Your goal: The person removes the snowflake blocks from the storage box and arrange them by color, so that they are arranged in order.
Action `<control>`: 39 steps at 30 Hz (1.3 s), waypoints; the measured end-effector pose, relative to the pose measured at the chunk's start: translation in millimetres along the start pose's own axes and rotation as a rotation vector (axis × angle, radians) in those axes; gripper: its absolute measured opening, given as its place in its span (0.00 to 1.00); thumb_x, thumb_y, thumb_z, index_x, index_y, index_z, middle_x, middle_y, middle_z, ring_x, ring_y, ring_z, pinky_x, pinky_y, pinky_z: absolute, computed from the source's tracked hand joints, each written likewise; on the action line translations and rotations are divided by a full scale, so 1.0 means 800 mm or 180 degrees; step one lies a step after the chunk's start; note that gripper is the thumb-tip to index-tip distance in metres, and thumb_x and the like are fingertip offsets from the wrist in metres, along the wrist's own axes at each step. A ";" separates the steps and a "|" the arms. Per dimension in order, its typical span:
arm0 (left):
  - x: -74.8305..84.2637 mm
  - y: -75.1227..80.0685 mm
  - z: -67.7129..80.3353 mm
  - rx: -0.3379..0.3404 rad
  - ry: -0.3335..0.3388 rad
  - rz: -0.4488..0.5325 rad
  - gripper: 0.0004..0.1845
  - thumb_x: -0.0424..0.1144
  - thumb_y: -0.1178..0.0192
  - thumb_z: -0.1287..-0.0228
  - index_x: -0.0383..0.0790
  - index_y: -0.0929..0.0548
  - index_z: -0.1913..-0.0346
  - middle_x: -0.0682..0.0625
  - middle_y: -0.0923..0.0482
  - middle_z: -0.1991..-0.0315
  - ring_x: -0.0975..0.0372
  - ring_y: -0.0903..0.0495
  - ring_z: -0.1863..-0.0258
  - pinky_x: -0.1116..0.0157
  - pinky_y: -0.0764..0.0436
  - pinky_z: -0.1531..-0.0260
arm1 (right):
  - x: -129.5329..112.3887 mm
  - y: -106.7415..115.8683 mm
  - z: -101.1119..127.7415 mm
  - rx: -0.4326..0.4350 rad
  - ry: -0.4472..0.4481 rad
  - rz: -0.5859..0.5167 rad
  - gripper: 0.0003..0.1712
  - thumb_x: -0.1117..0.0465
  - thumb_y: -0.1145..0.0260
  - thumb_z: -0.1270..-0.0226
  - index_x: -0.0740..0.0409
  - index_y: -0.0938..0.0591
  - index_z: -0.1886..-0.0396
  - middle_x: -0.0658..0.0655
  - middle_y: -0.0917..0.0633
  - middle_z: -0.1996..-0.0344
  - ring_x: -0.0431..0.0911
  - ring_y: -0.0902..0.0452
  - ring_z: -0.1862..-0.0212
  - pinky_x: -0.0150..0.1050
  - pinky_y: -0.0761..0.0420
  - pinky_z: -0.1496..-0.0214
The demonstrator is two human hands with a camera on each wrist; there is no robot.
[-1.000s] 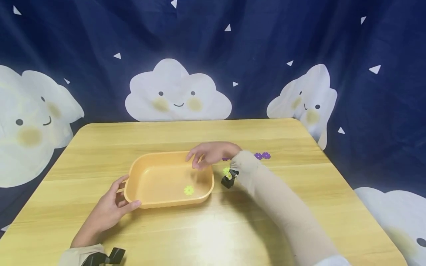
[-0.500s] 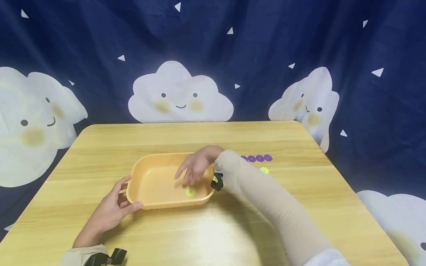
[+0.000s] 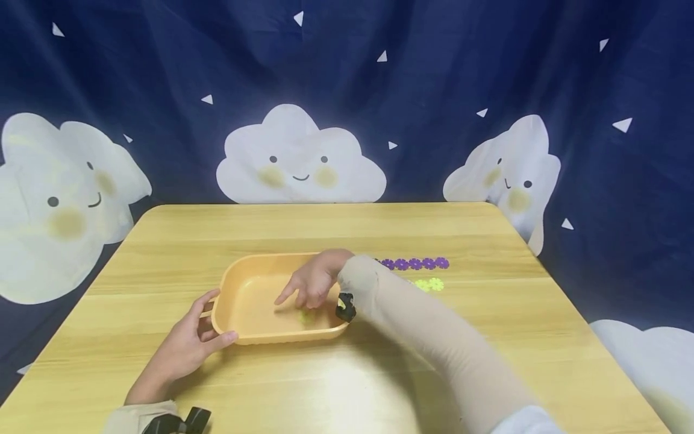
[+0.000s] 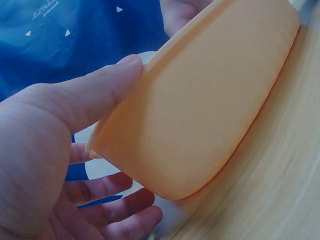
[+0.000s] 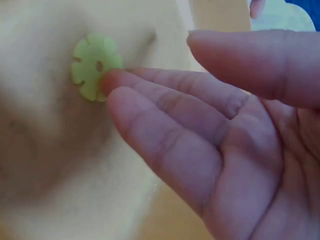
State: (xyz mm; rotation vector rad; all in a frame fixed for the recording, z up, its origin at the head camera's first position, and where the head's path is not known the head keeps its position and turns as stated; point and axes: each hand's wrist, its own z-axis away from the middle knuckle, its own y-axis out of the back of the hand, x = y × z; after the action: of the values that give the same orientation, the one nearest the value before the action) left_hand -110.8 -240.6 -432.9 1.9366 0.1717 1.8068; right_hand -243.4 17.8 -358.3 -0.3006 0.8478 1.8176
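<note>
A: Head view: how is the scene lit?
B: Evenly and brightly from above; a pale glare patch lies on the bench (image 3: 347,386) near its front edge, and soft shadows fall under the right hand (image 3: 311,283) and its sleeve (image 3: 434,343).

A: Sharpness there?
B: Moderate; the sleeve is slightly smeared, and the bench edges bow, showing wide-angle distortion.

A: The wrist views?
B: Both are close and soft. In the left wrist view the tray (image 4: 200,110) is washed out and the bench streaked with blur. In the right wrist view the fingers (image 5: 165,140) are defocused, while the green flower piece (image 5: 94,65) is somewhat clearer.
</note>
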 end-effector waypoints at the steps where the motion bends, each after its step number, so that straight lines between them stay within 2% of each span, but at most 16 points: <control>1: 0.000 0.000 0.000 0.0004 0.0018 0.0016 0.51 0.39 0.31 0.39 0.36 0.56 0.24 0.31 0.43 0.35 0.39 0.23 0.47 0.68 0.18 0.59 | 0.001 0.001 -0.002 0.0059 0.0020 0.0000 0.45 0.79 0.47 0.41 0.47 0.38 0.25 0.45 0.26 0.63 0.35 0.46 0.81 0.24 0.40 0.78; 2: 0.000 -0.001 -0.001 0.0003 0.0020 0.0033 0.51 0.38 0.31 0.39 0.36 0.56 0.24 0.31 0.43 0.35 0.39 0.23 0.47 0.68 0.18 0.59 | 0.002 0.002 -0.004 0.0116 0.0044 -0.0029 0.44 0.78 0.46 0.40 0.46 0.38 0.25 0.44 0.24 0.60 0.35 0.46 0.81 0.24 0.39 0.78; 3: 0.000 -0.001 -0.001 0.0004 0.0026 0.0037 0.51 0.38 0.31 0.39 0.36 0.56 0.24 0.31 0.43 0.35 0.39 0.23 0.47 0.68 0.18 0.59 | 0.002 0.004 -0.006 0.0186 0.0060 -0.0063 0.42 0.76 0.45 0.38 0.46 0.37 0.25 0.45 0.22 0.56 0.34 0.41 0.79 0.25 0.38 0.78; 4: 0.000 -0.001 -0.001 0.0007 0.0027 0.0032 0.51 0.37 0.31 0.39 0.36 0.56 0.24 0.30 0.43 0.35 0.39 0.23 0.46 0.68 0.18 0.59 | 0.003 0.005 -0.007 0.0279 0.0088 0.0006 0.40 0.74 0.44 0.36 0.46 0.37 0.25 0.45 0.22 0.48 0.33 0.34 0.74 0.24 0.33 0.73; 6: 0.001 -0.001 -0.002 0.0007 0.0031 0.0017 0.50 0.37 0.31 0.39 0.36 0.56 0.24 0.30 0.42 0.35 0.39 0.23 0.47 0.68 0.18 0.59 | 0.005 0.009 -0.011 0.0514 0.0135 0.0211 0.35 0.67 0.43 0.31 0.45 0.36 0.26 0.46 0.30 0.33 0.33 0.25 0.57 0.25 0.26 0.57; 8: 0.002 0.000 -0.003 0.0024 0.0036 -0.0004 0.50 0.37 0.31 0.39 0.36 0.55 0.24 0.31 0.42 0.36 0.40 0.23 0.47 0.69 0.19 0.59 | 0.007 0.012 -0.016 0.0706 0.0207 0.0261 0.31 0.63 0.43 0.28 0.47 0.35 0.26 0.51 0.33 0.30 0.38 0.29 0.39 0.28 0.29 0.42; 9: 0.003 0.000 -0.004 0.0029 0.0036 -0.0010 0.50 0.37 0.31 0.39 0.36 0.55 0.24 0.30 0.42 0.36 0.40 0.23 0.46 0.69 0.19 0.59 | 0.008 0.014 -0.017 0.0784 0.0241 0.0274 0.30 0.62 0.43 0.27 0.48 0.34 0.27 0.51 0.32 0.30 0.40 0.35 0.33 0.29 0.34 0.36; 10: 0.004 0.001 -0.004 0.0030 0.0030 -0.0008 0.50 0.37 0.31 0.39 0.36 0.55 0.24 0.30 0.42 0.36 0.40 0.23 0.46 0.69 0.19 0.59 | 0.010 0.015 -0.019 0.0852 0.0292 0.0341 0.29 0.61 0.44 0.26 0.49 0.34 0.27 0.51 0.33 0.30 0.42 0.37 0.32 0.31 0.39 0.31; 13: 0.005 0.000 -0.005 0.0026 0.0035 0.0002 0.50 0.37 0.31 0.39 0.36 0.55 0.24 0.30 0.42 0.36 0.40 0.24 0.46 0.70 0.19 0.59 | 0.014 0.017 -0.025 0.0959 0.0458 0.0398 0.28 0.65 0.44 0.27 0.53 0.32 0.29 0.51 0.33 0.30 0.43 0.34 0.33 0.29 0.38 0.33; 15: 0.004 0.000 -0.005 0.0021 0.0043 -0.0002 0.50 0.38 0.31 0.40 0.37 0.55 0.24 0.31 0.42 0.35 0.40 0.23 0.46 0.70 0.19 0.59 | 0.015 0.017 -0.027 0.1046 0.0501 0.0608 0.28 0.68 0.44 0.29 0.54 0.30 0.30 0.50 0.31 0.31 0.42 0.34 0.33 0.27 0.38 0.34; 18: 0.004 0.000 -0.004 0.0020 0.0055 -0.0032 0.50 0.38 0.31 0.39 0.37 0.55 0.24 0.31 0.42 0.35 0.40 0.23 0.46 0.70 0.19 0.60 | 0.019 0.018 -0.029 0.1224 0.0452 0.0944 0.30 0.73 0.44 0.34 0.53 0.26 0.33 0.50 0.27 0.34 0.41 0.32 0.35 0.25 0.36 0.36; 21: 0.003 0.001 -0.003 0.0012 0.0064 -0.0040 0.50 0.37 0.32 0.39 0.37 0.56 0.24 0.30 0.43 0.35 0.40 0.23 0.46 0.70 0.19 0.60 | 0.022 0.017 -0.031 0.1370 0.0380 0.1123 0.29 0.74 0.42 0.36 0.50 0.23 0.36 0.51 0.23 0.38 0.42 0.29 0.37 0.25 0.32 0.39; 24: 0.002 0.001 -0.002 0.0005 0.0067 -0.0037 0.50 0.37 0.32 0.39 0.36 0.56 0.24 0.30 0.43 0.35 0.40 0.23 0.46 0.70 0.19 0.60 | 0.025 0.015 -0.036 0.1453 0.0365 0.1121 0.30 0.74 0.41 0.38 0.50 0.22 0.37 0.53 0.20 0.43 0.42 0.26 0.42 0.25 0.29 0.43; 31: 0.003 0.001 -0.002 0.0020 0.0082 -0.0007 0.50 0.38 0.31 0.39 0.37 0.56 0.24 0.31 0.43 0.35 0.40 0.23 0.46 0.70 0.19 0.60 | 0.032 0.010 -0.049 0.1467 0.0481 0.0755 0.29 0.66 0.28 0.41 0.55 0.23 0.38 0.49 0.19 0.62 0.38 0.26 0.56 0.25 0.30 0.45; 34: 0.003 0.001 -0.002 0.0012 0.0092 -0.0004 0.50 0.37 0.32 0.39 0.36 0.56 0.24 0.30 0.43 0.35 0.39 0.24 0.46 0.70 0.19 0.59 | 0.033 0.008 -0.051 0.1447 0.0501 0.0845 0.26 0.63 0.27 0.41 0.54 0.21 0.42 0.47 0.21 0.68 0.37 0.27 0.60 0.25 0.29 0.48; 39: 0.003 0.000 -0.002 0.0017 0.0098 0.0000 0.51 0.38 0.31 0.39 0.36 0.56 0.24 0.30 0.43 0.35 0.39 0.24 0.45 0.70 0.19 0.59 | 0.029 0.006 -0.049 0.1462 0.0342 0.0961 0.21 0.61 0.26 0.41 0.47 0.19 0.48 0.46 0.19 0.71 0.36 0.24 0.61 0.27 0.27 0.49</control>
State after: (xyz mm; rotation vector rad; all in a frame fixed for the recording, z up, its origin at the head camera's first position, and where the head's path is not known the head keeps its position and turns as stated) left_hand -112.2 -239.1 -430.6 1.9130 0.1868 1.8387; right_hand -264.4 7.3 -397.8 0.0288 1.4148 1.8251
